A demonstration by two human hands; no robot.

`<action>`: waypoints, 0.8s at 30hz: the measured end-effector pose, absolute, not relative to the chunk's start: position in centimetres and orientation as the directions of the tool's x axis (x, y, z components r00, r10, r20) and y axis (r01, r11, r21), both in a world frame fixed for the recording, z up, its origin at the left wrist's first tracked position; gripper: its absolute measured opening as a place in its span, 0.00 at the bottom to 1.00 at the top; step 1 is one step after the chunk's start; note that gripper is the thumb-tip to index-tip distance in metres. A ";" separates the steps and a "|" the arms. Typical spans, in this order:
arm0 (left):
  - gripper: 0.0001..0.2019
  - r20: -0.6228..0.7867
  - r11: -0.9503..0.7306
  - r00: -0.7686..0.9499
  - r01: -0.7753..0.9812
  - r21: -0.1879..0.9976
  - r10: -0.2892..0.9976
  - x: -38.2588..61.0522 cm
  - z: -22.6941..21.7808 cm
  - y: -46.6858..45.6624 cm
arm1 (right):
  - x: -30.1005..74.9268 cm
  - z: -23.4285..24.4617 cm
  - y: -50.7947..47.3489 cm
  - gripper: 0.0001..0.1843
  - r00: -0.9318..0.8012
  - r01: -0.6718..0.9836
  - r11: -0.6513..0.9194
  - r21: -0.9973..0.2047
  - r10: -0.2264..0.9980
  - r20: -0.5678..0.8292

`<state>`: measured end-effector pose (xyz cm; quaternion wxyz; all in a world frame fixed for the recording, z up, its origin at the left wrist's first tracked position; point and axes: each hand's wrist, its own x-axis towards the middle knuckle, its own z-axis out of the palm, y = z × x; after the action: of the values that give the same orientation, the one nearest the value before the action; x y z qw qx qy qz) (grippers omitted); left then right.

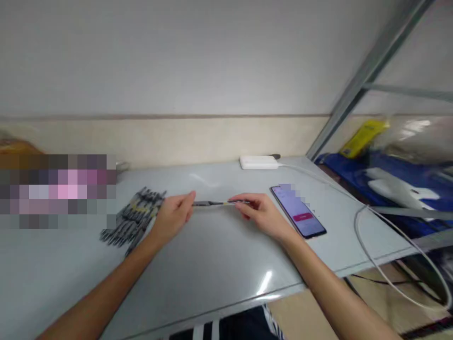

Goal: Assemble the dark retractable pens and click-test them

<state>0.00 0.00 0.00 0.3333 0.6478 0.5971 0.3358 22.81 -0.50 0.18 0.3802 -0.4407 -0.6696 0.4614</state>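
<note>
A slim pen (208, 203), dark grey with a pale, yellowish stretch towards the right, spans the gap between my hands just above the table. My left hand (176, 211) is closed round its left end, thumb on top. The fingertips of my right hand (256, 210) pinch its other end. Whether it is one piece or two parts held together, I cannot tell. Beside and partly behind my left hand lies a pile of similar dark pens (132, 219) with yellowish bands, roughly side by side.
On the grey table (212, 264), right of my right hand, lies a phone (300, 212) with its screen lit. A white power bank (259, 163) sits by the wall, its white cable (332, 182) looping off the right edge. A metal frame (354, 99) rises at right. Items at far left are blurred out.
</note>
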 end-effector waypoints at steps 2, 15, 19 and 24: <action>0.27 0.013 -0.036 0.048 0.534 0.844 0.999 -0.1 -0.2 0.0 | 22.7 0.0 -0.6 0.13 -0.310 0.258 0.183 -0.949 0.946 0.099; 0.25 -0.112 0.103 0.013 0.286 0.953 0.994 0.2 -1.4 0.4 | 22.6 -0.6 -0.7 0.11 -0.252 0.306 0.444 -0.842 0.891 0.378; 0.27 -0.116 0.114 -0.008 0.286 0.951 0.993 0.1 -1.4 0.3 | 22.6 -0.6 -0.7 0.11 -0.263 0.314 0.483 -0.818 0.872 0.414; 0.29 -0.124 0.122 -0.009 0.295 0.948 0.992 0.1 -1.7 0.4 | 22.7 -0.8 -0.9 0.13 -0.258 0.323 0.580 -0.748 0.815 0.520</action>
<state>0.05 0.35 -1.68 0.4522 0.5393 0.5969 0.3853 22.74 -0.87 -0.78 0.4767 -0.3792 -0.7500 0.2577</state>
